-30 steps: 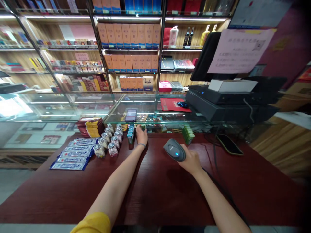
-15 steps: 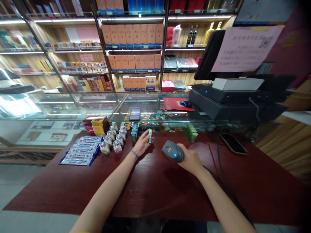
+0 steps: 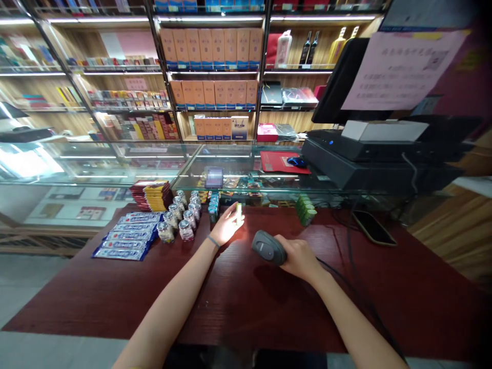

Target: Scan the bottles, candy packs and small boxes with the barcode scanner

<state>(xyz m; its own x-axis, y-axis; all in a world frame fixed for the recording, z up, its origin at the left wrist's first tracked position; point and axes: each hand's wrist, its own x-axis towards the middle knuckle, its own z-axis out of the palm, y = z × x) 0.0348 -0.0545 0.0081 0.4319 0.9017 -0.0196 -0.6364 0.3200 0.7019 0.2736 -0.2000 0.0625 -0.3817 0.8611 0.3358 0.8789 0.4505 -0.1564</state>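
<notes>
Packet in left fingers

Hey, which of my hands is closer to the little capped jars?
Left. Your left hand is right of the jars, not touching them; your right hand, holding the scanner, is farther right.
</notes>
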